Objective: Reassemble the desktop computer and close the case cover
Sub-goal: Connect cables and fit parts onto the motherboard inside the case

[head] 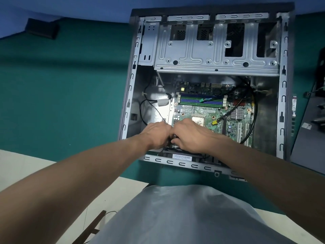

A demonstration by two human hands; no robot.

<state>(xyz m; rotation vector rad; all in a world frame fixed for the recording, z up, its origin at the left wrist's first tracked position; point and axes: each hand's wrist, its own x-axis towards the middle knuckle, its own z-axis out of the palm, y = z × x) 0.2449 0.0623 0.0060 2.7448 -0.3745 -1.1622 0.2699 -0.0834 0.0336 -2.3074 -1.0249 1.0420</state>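
Note:
The open desktop case [283, 88] lies on its side on a green mat. Inside it the green motherboard [202, 111] shows its RAM slots, the bare CPU socket [198, 118] and a small silver heatsink [237, 113]. Both hands meet at the near inner edge of the case. My left hand [156, 134] and my right hand [191, 136] curl their fingers round a black part [173, 138] between them, most of it hidden. Just below them a black fan [181, 155] with a white barcode label sits against the case's near wall.
A silver drive cage [216, 50] fills the far half of the case. Black cables [253, 110] loop over the board's right side. A dark side panel [309, 134] and loose parts lie to the right. A black block [41, 29] rests far left on the mat.

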